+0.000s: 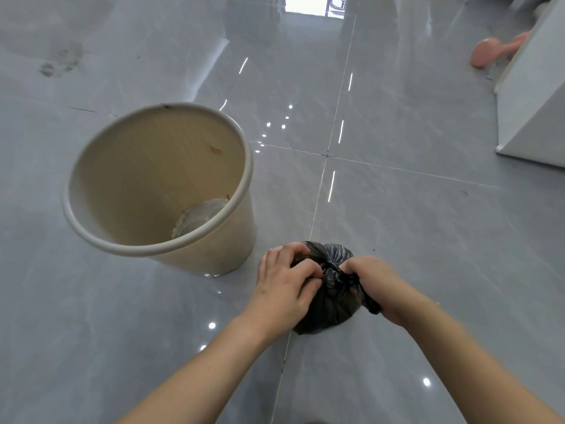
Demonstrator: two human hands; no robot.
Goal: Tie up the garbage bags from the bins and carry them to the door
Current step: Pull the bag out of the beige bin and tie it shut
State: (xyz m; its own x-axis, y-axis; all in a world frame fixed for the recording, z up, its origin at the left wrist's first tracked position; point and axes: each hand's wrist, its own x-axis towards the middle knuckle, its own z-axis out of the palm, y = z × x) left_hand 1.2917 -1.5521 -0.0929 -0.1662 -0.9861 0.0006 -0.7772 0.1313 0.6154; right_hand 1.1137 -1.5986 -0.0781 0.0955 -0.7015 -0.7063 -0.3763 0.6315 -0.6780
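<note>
On a glossy grey tiled floor (397, 240), an unlined beige waste bin (159, 182) stands upright. Just beside it to the right, a small black garbage bag (328, 304) sits on the floor. The left hand (286, 286) and right hand (377, 281) each pinch a twisted end at its knotted top.

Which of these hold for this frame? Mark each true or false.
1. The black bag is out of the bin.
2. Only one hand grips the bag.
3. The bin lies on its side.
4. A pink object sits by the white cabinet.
1. True: the black bag rests on the floor beside the bin.
2. False: the left hand and right hand both pinch its twisted neck.
3. False: it stands upright, unlined.
4. True: the pink object lies by the white cabinet.
</note>
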